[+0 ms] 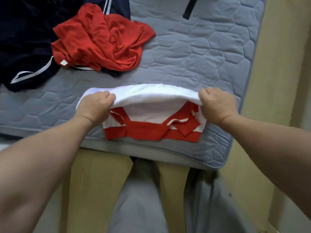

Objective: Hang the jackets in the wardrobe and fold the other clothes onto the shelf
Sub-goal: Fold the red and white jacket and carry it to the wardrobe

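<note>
Bed: a grey-blue quilted mattress [193, 52] with pebble-shaped stitching fills the upper view. Its near edge crosses the middle. The person stands against that edge, and their grey trousers [143, 199] are visible below it.

Dark navy garment with white piping [25, 39]: spread loose over the far left of the mattress and partly cut off by the view.

Crumpled red garment [101, 39]: heaped on the navy one's right side. It overlaps the navy garment and spills onto bare mattress.

White shirt with red trim [151, 96]: on the mattress at the near edge, well apart from the red heap. Its far white part is lifted and arched over the near part. Red bands and folded-in red-edged sleeves show underneath.

Left hand [96, 106]: at the shirt's left side, with the fingers [107, 96] curled and pinching the raised white fold.

Right hand [217, 103]: at the shirt's right side, with the fingers [205, 94] curled and pinching the same fold. Both forearms are bare.

Narrow black strip [190, 9]: on the mattress at the far edge of view; cannot tell what it is.

Small white tag [64, 63]: at the red garment's near-left corner.
</note>
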Demonstrator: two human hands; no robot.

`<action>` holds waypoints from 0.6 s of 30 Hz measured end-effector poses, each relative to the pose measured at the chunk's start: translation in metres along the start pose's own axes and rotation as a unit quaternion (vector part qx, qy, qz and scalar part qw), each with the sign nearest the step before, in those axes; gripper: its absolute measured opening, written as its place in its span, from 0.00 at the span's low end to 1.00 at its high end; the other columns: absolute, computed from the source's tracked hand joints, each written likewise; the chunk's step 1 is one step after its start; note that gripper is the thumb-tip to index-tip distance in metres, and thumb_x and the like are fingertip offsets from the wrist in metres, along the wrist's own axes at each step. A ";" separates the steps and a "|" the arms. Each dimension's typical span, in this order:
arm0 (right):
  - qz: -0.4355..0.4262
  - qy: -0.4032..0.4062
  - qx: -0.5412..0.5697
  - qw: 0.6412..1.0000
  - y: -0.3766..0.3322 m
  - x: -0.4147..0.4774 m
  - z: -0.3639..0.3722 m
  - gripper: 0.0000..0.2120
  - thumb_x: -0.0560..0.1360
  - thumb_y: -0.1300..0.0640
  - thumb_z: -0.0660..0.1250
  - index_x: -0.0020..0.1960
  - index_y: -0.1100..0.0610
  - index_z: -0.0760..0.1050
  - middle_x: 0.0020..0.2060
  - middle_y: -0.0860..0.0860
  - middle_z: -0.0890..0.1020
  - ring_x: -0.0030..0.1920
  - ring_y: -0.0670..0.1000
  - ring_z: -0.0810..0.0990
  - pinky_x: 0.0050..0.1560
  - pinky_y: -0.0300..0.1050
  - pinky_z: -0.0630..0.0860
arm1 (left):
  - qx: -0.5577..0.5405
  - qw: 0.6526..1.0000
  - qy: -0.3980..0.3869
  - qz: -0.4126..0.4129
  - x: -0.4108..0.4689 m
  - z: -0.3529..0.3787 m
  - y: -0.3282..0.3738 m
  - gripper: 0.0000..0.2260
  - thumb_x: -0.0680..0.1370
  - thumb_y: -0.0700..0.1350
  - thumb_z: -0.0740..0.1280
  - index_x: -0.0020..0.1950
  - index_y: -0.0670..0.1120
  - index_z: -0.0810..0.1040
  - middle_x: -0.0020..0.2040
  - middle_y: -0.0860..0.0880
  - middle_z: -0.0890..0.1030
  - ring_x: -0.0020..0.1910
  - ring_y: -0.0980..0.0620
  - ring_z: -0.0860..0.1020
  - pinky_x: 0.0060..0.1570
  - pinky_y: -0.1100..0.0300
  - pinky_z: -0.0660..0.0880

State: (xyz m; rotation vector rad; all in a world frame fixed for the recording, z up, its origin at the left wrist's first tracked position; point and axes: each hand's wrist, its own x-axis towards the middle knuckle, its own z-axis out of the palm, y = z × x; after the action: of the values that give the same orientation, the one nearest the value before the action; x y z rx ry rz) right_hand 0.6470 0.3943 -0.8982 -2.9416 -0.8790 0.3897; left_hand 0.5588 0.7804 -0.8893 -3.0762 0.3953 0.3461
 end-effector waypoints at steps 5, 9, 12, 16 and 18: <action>-0.017 -0.116 -0.014 0.993 -0.028 -0.069 0.036 0.07 0.69 0.68 0.71 0.46 0.63 0.75 0.39 0.61 0.77 0.39 0.64 0.78 0.30 0.50 0.62 | -0.044 0.995 -0.084 0.028 -0.070 0.031 0.028 0.07 0.65 0.29 0.72 0.37 0.37 0.76 0.32 0.37 0.73 0.26 0.39 0.74 0.21 0.51 0.69; -0.034 -0.245 -0.051 0.968 -0.052 -0.096 0.071 0.09 0.78 0.60 0.59 0.58 0.55 0.69 0.52 0.55 0.75 0.52 0.61 0.76 0.38 0.52 0.63 | -0.034 0.984 -0.163 0.058 -0.091 0.051 0.043 0.17 0.55 0.26 0.79 0.37 0.37 0.77 0.32 0.38 0.74 0.25 0.40 0.75 0.23 0.56 0.63; 0.000 -0.281 -0.070 0.957 -0.062 -0.098 0.084 0.12 0.77 0.60 0.60 0.60 0.54 0.66 0.54 0.54 0.74 0.54 0.59 0.74 0.39 0.52 0.64 | 0.009 0.976 -0.217 0.017 -0.093 0.073 0.049 0.14 0.69 0.33 0.73 0.52 0.41 0.76 0.47 0.40 0.76 0.43 0.39 0.79 0.33 0.50 0.67; 0.010 -0.333 -0.043 0.942 -0.064 -0.088 0.092 0.16 0.74 0.57 0.63 0.61 0.54 0.65 0.57 0.55 0.72 0.58 0.59 0.73 0.46 0.53 0.66 | 0.009 0.949 -0.312 -0.040 -0.086 0.083 0.052 0.17 0.74 0.39 0.68 0.60 0.46 0.68 0.57 0.44 0.70 0.55 0.42 0.77 0.43 0.51 0.68; 0.020 -0.330 -0.018 0.943 -0.062 -0.080 0.087 0.15 0.74 0.52 0.62 0.59 0.54 0.68 0.56 0.55 0.73 0.58 0.60 0.74 0.47 0.53 0.67 | -0.006 0.949 -0.309 -0.058 -0.076 0.079 0.053 0.12 0.75 0.41 0.66 0.58 0.45 0.70 0.56 0.44 0.72 0.52 0.42 0.78 0.40 0.51 0.68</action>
State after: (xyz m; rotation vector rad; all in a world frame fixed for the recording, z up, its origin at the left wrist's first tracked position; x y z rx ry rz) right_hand 0.5280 0.4003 -0.9569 -2.8748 -0.8637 1.4292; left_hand 0.4563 0.7521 -0.9489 -2.7692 0.1810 1.2477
